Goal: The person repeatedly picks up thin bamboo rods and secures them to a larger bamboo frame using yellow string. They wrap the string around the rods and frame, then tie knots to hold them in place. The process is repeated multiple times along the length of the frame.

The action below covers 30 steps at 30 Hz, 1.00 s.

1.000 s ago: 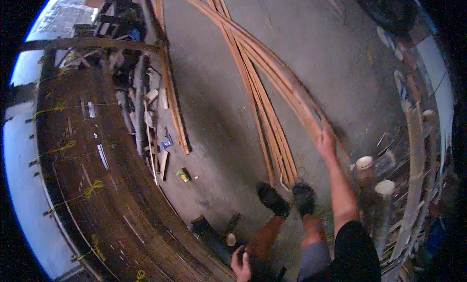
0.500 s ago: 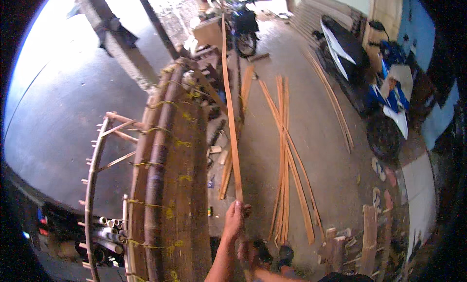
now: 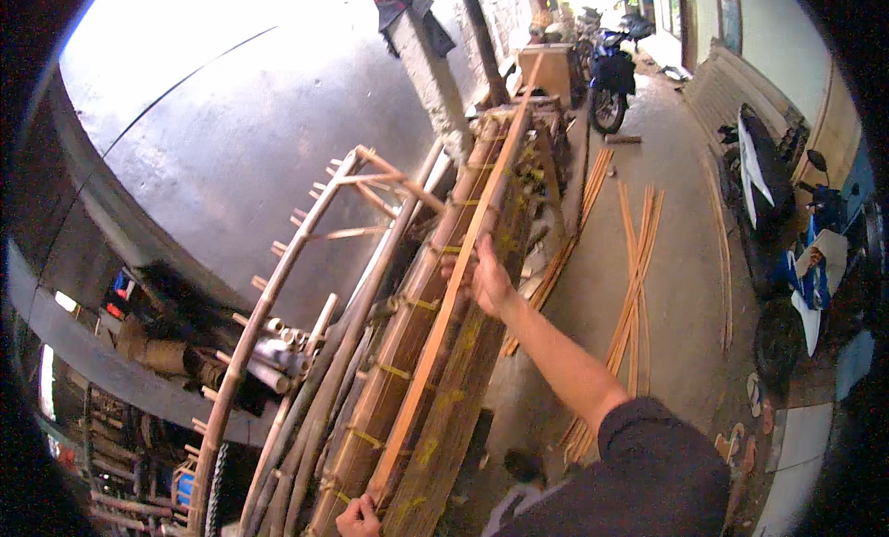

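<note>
A grey concrete floor [image 3: 685, 287] is being shown, with bundles of long bamboo strips [image 3: 639, 259] being kept flat on it. Motorbikes [image 3: 787, 250] are being parked along its right edge, and sandals [image 3: 750, 389] are lying nearby.

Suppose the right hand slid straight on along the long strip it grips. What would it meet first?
Probably the frame's upper end, where the strip runs out. The right hand points up along it; depth is unclear.

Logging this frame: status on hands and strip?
Right hand gripping the long bamboo strip mid-length; left hand holds its lower end. Strip lies along the bamboo frame. Nothing blocking.
</note>
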Tool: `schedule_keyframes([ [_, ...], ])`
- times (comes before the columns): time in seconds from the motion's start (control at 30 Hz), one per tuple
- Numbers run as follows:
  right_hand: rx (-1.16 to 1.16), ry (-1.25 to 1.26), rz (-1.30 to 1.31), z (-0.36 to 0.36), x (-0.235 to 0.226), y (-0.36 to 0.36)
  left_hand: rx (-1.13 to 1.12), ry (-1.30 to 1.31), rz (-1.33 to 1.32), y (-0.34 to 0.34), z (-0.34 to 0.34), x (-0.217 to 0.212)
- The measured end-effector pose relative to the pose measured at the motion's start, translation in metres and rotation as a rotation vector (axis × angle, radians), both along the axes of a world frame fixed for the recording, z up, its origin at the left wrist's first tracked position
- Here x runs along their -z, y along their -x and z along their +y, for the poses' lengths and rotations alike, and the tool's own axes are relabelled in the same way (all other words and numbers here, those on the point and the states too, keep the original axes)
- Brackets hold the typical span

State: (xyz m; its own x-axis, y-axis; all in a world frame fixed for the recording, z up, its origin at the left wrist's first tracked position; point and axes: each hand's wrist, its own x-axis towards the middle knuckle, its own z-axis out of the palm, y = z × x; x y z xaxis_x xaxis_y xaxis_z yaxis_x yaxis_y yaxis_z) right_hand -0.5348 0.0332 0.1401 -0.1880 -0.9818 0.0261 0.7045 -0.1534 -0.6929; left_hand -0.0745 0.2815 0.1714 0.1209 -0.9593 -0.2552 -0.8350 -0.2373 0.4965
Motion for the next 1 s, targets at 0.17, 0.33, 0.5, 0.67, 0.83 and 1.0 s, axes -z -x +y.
schedule_keyframes([
  [0.17,0.360,-0.048,0.638,-0.011,0.042,-0.141,-0.306,-0.062,-0.086,-0.095,0.047,-0.028],
  [0.33,-0.207,-0.244,0.555,-0.004,0.103,-0.200,-0.112,0.226,-0.499,-0.208,0.066,0.028],
  [0.5,-0.587,-0.422,0.416,-0.006,0.065,-0.189,-0.359,0.051,-0.575,-0.223,0.034,0.075],
  [0.67,-0.763,-0.298,0.617,0.001,0.032,-0.108,-0.485,0.258,-0.640,-0.161,-0.020,0.091],
  [0.83,-0.644,-0.333,0.658,0.000,0.082,0.012,-0.595,0.464,-0.347,-0.009,-0.145,0.076],
  [1.0,-0.591,-0.348,0.758,-0.004,0.128,0.140,-0.244,0.628,0.000,0.217,-0.300,0.048],
])
